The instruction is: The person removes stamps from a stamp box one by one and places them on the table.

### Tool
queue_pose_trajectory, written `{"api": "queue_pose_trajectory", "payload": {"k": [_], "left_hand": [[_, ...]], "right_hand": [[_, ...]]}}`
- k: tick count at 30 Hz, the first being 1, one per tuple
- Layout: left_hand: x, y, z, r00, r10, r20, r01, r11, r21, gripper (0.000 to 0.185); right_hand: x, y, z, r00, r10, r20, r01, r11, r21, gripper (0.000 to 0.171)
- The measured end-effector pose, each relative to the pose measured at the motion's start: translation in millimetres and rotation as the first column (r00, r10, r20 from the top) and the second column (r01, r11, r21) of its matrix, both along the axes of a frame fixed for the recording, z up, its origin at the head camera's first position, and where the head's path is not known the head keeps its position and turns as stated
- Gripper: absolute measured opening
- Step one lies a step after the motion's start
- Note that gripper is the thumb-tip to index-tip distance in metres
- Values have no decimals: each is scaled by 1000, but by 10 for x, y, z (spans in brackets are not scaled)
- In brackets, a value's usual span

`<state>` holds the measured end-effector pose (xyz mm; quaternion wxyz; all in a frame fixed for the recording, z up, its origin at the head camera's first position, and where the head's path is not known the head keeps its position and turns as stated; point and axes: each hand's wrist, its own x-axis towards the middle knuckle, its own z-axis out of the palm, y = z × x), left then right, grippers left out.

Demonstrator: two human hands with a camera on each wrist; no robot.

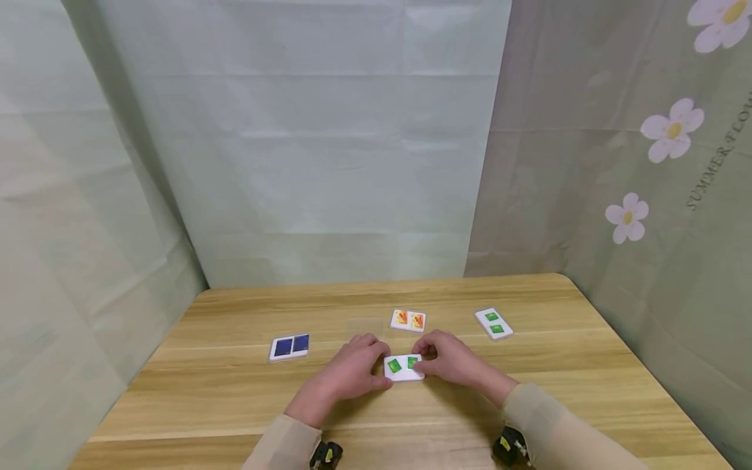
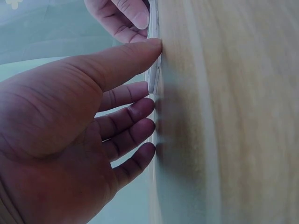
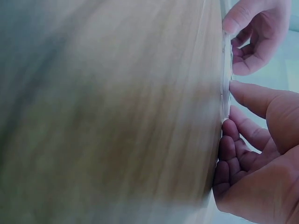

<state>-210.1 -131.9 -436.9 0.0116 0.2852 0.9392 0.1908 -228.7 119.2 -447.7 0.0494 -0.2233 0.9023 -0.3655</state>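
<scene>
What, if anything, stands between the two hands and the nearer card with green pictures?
Nothing visible: the left hand and the right hand touch the nearer green-picture card at its opposite ends. The orange-picture card lies beyond it on the table, not between.

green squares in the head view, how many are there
4: two green squares on the near card between left hand and right hand, two on the far-right card. Any underneath would be hidden.

Toward the table's [image 1: 587, 391] left edge lies one card [image 1: 292, 346], toward its back-right corner another [image 1: 494, 324]. A third card [image 1: 408, 320] lies behind the front card [image 1: 403, 369].
</scene>
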Motion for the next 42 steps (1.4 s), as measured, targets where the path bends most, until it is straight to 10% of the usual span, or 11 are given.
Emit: {"api": "queue_pose_trajectory", "payload": {"k": [29,42], "left_hand": [[-15,-4,-34,1000,21,17,-21,1000,1,48],[-5,0,-21,1000,22,9,-22,1000,-15,49]], "right_hand": [[0,21,43,982,-171,77,181,972,-147,7],[-211,402,104,973,-231,9,232,970,-69,6]]}}
